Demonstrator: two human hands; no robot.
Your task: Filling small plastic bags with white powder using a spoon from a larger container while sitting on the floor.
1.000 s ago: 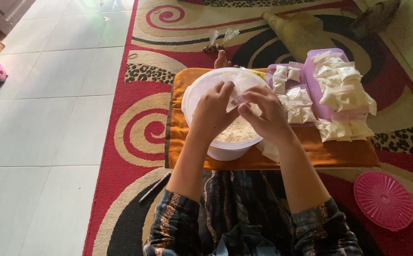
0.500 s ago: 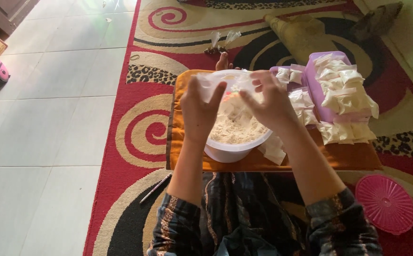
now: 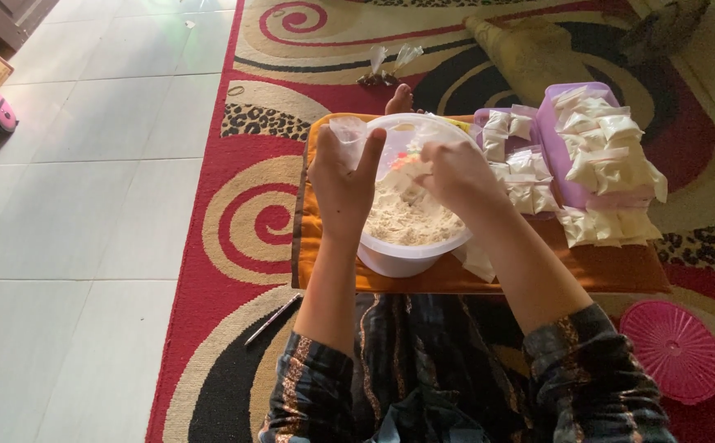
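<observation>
I see my left hand (image 3: 343,182) up over the big white bowl (image 3: 411,246), at about 9 o'clock on its rim. Its fingers are closed on a small clear bag (image 3: 348,138), and the bag looks empty and open at the top. My right hand (image 3: 456,174) is over the bowl at about 1 o'clock. Its fingers are bunched together, and I think they pinch a small spoon (image 3: 411,160), but I cannot tell for sure. The bowl has pale powder (image 3: 407,220) in it and sits on an orange cloth (image 3: 308,238).

I think this is the filling step: the bag is held open and the scoop is close to the powder. The next move needs a steady hand so the powder drops into the little bag and not over the side.

At 3 o'clock from the bowl lie many filled packets (image 3: 603,156) on purple trays (image 3: 553,139). A pink lid (image 3: 676,351) lies on the rug (image 3: 243,221) at 5 o'clock
</observation>
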